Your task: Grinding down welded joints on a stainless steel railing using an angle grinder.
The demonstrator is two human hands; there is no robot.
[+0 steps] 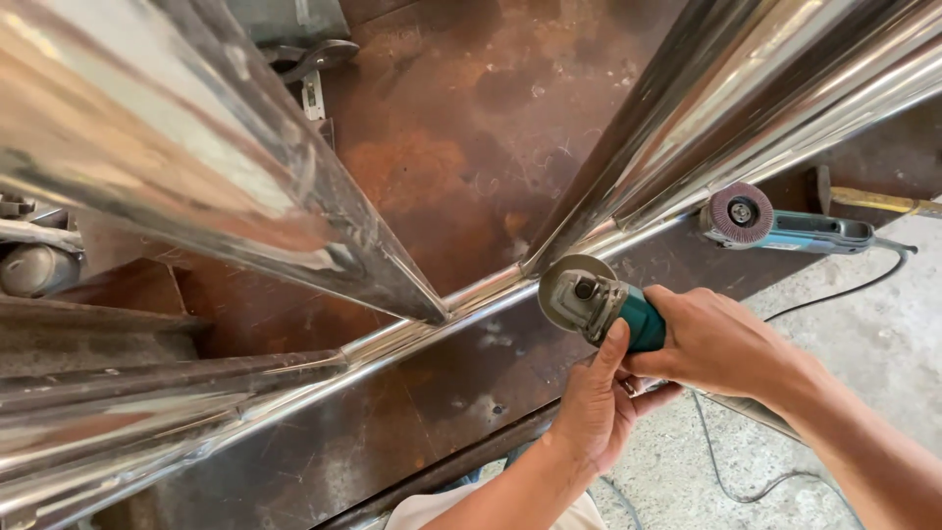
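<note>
— Near the desk's front edge, what are the hands on?

— Both are on a teal angle grinder [599, 302]; the right hand [716, 342] has its grip pressed together around the teal body, fingers wrapped over the top; the left hand [601, 397] comes up from below, its grip pinching the grinder just behind the head, thumb lying up along the side.

— And the disc?

— The grey disc [569, 290] sits against the shiny steel rail [412, 329] that runs along the desk's front edge, just beside the joint where a slanting polished tube [746, 98] comes down to meet it; whether disc and rail truly touch I cannot tell.

— What else lies on the desk?

— A second polished tube [196, 147] slants in from the left corner and ends at the rail, left of the disc; the desk [471, 128] itself is a rusty brown steel plate; toward its right edge a second teal grinder [785, 228] lies on its side with a reddish flap disc [741, 212] facing up, well apart from the hands; its black cable [863, 285] drops over the edge to the concrete floor [883, 344].
</note>
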